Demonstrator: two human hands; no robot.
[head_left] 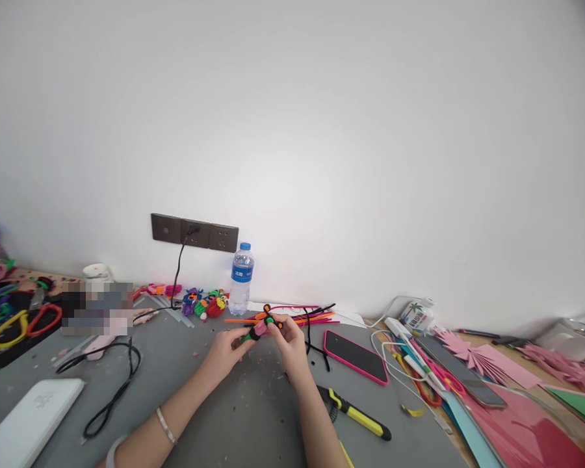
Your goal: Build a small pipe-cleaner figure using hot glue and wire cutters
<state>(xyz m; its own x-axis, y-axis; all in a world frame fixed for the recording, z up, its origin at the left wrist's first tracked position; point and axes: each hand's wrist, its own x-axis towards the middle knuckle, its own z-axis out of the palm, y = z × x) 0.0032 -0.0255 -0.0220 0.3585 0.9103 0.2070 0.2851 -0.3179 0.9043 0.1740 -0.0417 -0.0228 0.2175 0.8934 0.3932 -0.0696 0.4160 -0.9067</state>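
Between my two hands is a small pipe-cleaner figure (259, 329) in black, green, pink and orange. My left hand (229, 348) pinches its green and black lower end. With thumb and fingers, my right hand (288, 338) grips the black and orange upper part. The figure is held tilted, just above the grey table mat (244, 416). Behind my hands lie loose pipe cleaners (316, 318) in orange, pink and black. Several finished-looking colourful pipe-cleaner figures (205, 303) sit in a row by the wall.
A water bottle (242, 286) stands at the wall. Right of my arms lie a pink-cased phone (355, 357) and yellow-black pliers (358, 416). At left are a white box-like device (34, 422), a black cable (131, 364) and scissors (43, 320). Coloured paper (536, 429) covers the right side.
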